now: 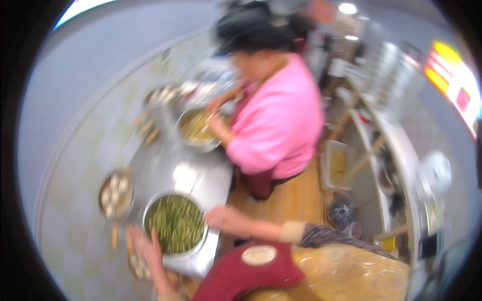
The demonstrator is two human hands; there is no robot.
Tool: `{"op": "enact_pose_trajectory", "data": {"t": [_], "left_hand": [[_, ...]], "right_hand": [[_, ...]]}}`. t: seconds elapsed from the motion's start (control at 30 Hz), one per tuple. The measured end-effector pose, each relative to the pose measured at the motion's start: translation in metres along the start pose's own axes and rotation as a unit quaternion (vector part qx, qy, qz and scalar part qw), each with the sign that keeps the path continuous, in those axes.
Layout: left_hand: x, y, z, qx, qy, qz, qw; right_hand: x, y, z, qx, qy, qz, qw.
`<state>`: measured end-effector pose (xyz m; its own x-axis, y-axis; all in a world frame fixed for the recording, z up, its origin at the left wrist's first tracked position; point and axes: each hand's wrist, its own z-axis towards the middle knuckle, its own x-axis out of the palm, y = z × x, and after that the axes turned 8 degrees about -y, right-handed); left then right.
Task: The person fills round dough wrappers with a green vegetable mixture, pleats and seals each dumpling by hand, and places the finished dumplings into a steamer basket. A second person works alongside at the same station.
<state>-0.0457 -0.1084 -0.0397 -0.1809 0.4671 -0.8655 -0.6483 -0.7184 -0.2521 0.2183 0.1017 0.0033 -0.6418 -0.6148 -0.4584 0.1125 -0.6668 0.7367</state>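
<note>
A large round metal bowl [205, 229] of chopped green filling [175, 224] stands on a steel worktop [158, 171]. At its near left side is my left hand [145, 244], fingers apart, with nothing seen in it. My right hand [223, 219] is at the bowl's right rim, its fingers bent; blur hides whether it grips the rim. Round baskets of white dough pieces [115, 195] sit along the left edge, one partly behind my left hand. A white patch [184, 176], either a sheet or glare, lies beyond the bowl.
A co-worker [278, 116] in pink stands across to the upper right, both hands over a bowl of yellowish filling [197, 126]. Wooden-handled tools [147, 129] lie beyond. Shelving [391, 158] and a white bin of yellowish food [337, 165] are to the right.
</note>
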Motion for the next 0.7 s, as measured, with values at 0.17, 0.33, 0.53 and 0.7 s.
{"op": "enact_pose_trajectory", "data": {"t": [0.17, 0.33, 0.53, 0.7], "left_hand": [[-0.025, -0.014, 0.015, 0.155, 0.124, 0.08, 0.977], [-0.051, -0.063, 0.013, 0.057, 0.033, -0.264, 0.962], [-0.105, -0.107, 0.017, -0.045, 0.227, -0.517, 0.824], [-0.139, -0.165, 0.028, 0.066, -0.14, -0.482, 0.863]], "right_hand": [[0.0, -0.002, 0.009, 0.032, 0.056, -0.015, 0.998], [0.019, 0.061, 0.063, -0.156, -0.01, 0.034, 0.987], [0.069, 0.079, 0.109, -0.266, 0.01, 0.125, 0.956], [0.063, -0.035, 0.121, 0.173, 0.076, 0.313, 0.931]]}}
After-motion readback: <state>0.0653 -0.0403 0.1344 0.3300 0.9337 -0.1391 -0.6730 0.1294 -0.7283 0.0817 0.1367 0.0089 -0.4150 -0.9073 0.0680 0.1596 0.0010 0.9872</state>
